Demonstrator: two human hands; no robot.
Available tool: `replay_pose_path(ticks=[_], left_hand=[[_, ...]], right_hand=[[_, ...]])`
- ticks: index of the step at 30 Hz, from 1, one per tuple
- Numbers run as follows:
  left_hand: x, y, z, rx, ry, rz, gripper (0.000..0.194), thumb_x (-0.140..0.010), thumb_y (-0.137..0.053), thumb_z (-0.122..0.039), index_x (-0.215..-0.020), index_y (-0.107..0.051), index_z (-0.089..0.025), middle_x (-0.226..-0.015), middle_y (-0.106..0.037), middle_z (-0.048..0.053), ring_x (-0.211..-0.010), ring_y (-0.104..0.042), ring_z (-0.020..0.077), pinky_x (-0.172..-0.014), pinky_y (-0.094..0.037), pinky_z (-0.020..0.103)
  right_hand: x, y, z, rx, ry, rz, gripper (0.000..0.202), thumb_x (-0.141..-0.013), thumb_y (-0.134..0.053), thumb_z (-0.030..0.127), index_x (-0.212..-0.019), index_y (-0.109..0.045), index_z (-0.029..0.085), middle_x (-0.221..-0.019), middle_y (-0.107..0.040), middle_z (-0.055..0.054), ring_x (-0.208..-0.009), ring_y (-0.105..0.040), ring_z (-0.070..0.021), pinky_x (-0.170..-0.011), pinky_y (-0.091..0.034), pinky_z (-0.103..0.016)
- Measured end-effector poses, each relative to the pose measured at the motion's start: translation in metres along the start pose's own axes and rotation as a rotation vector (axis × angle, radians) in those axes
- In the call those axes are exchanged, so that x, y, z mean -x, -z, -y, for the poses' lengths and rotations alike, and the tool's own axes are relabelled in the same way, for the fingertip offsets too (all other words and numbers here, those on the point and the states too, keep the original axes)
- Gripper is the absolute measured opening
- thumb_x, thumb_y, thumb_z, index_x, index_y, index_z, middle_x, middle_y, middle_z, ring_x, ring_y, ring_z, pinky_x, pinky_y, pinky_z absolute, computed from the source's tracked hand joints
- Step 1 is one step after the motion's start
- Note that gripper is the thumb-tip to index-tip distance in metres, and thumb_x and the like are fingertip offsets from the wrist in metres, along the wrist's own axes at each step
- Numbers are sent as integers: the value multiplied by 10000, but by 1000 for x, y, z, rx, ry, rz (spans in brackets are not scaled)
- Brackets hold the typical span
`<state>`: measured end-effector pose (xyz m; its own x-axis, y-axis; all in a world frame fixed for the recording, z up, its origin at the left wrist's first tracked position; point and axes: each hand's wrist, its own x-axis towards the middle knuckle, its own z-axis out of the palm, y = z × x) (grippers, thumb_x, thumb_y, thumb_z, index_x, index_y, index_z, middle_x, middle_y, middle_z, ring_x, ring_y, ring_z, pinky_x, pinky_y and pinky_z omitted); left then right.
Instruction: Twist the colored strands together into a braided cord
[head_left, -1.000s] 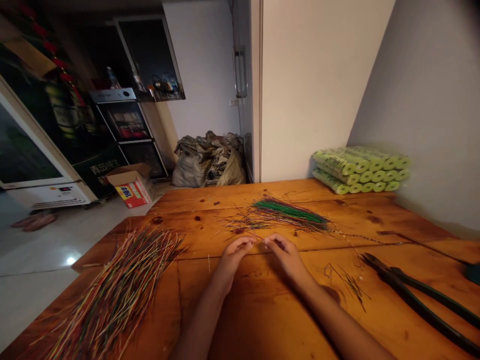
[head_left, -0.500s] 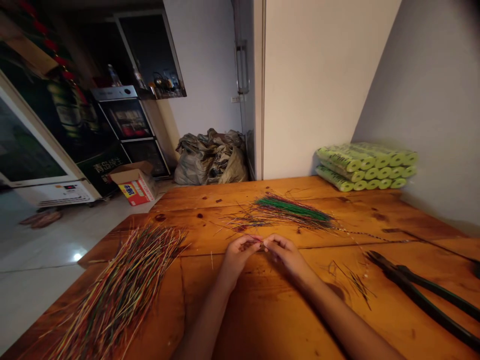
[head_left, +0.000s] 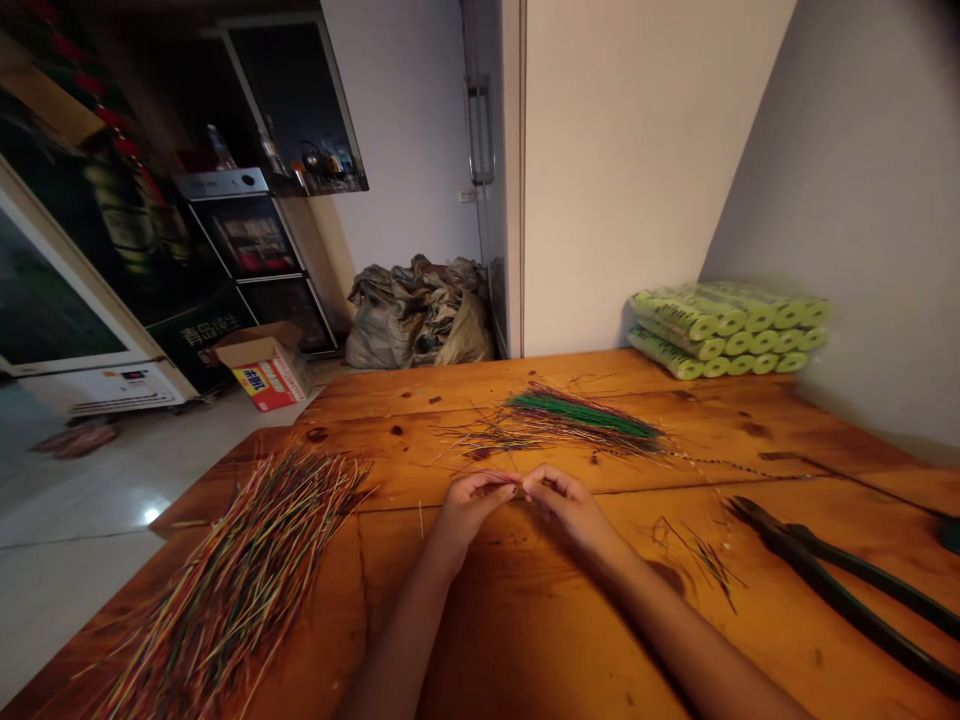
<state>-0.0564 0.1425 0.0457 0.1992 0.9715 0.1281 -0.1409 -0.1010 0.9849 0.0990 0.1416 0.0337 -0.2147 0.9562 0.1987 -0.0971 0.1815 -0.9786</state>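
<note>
Over the middle of the wooden table (head_left: 480, 600), my left hand (head_left: 476, 500) pinches a thin reddish wire (head_left: 491, 474). My right hand (head_left: 559, 495) is closed beside it, its fingertips meeting the wire's end; how much it grips is too small to tell. Just beyond my hands lies a bundle of green and multicoloured wires (head_left: 585, 415), with loose thin wires (head_left: 495, 440) at its left. A large spread pile of coloured wires (head_left: 247, 580) covers the table's left side.
Long-handled cutters (head_left: 817, 560) lie at the right, near small wire scraps (head_left: 709, 560). A twisted cord (head_left: 727, 463) runs rightward behind them. Green-wrapped rolls (head_left: 727, 330) are stacked at the back right. A cardboard box (head_left: 266, 375) and sacks (head_left: 420, 315) stand on the floor.
The view has shifted slightly. My hands remain together, with the fingertips a little differently set on the wire.
</note>
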Motion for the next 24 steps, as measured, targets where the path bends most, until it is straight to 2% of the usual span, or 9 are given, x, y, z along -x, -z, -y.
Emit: replay_pose_path(ticks=[5,7,10,13,17,21,24], left_hand=[[0,-3,2,-41,-42,-63,131,-592,-706,-266,-650,-665,-156,-686,-664,17,-710,-592,158,-722,-448,272],[0,-7,5,-61,-79,-122,136,-607,-689,-276,-645,-642,-154,-670,-638,9,-690,-574,148,-697,-437,258],[2,-13,10,-88,-144,-227,121,-656,-638,-270,-641,-583,-163,-644,-570,-14,-660,-535,128,-666,-418,240],[4,-16,12,-167,-247,-279,64,-683,-598,-221,-674,-548,-182,-690,-507,-22,-702,-502,127,-697,-406,246],[2,-9,10,-376,-377,-244,55,-700,-592,-204,-748,-619,-207,-878,-468,13,-885,-480,165,-830,-380,296],[-1,1,7,-537,-428,-148,104,-742,-580,-245,-798,-667,-233,-971,-422,28,-936,-477,180,-898,-365,344],[-1,3,5,-644,-526,-157,165,-754,-581,-252,-900,-657,-256,-1050,-396,37,-1036,-436,199,-951,-335,368]], right_hand=[[1,-4,-2,-20,-30,44,279,-722,-560,448,-622,-509,193,-484,-351,68,-443,-287,-86,-446,-212,-232],[3,-5,-2,14,8,32,264,-735,-550,431,-627,-508,194,-513,-383,59,-467,-321,-91,-464,-246,-232],[6,-6,2,163,111,-16,220,-768,-528,388,-672,-539,191,-605,-473,30,-563,-413,-112,-551,-322,-241],[9,-6,6,314,161,-34,193,-798,-496,353,-725,-569,191,-635,-510,17,-607,-456,-128,-598,-354,-249],[10,-4,8,351,164,-45,186,-806,-485,345,-738,-569,193,-643,-531,8,-624,-485,-137,-616,-378,-256],[8,-3,8,337,171,-66,192,-803,-485,348,-707,-549,195,-658,-540,4,-644,-497,-142,-630,-387,-261],[8,-4,10,343,162,-73,193,-797,-488,350,-699,-549,195,-646,-536,6,-628,-491,-141,-618,-387,-261]])
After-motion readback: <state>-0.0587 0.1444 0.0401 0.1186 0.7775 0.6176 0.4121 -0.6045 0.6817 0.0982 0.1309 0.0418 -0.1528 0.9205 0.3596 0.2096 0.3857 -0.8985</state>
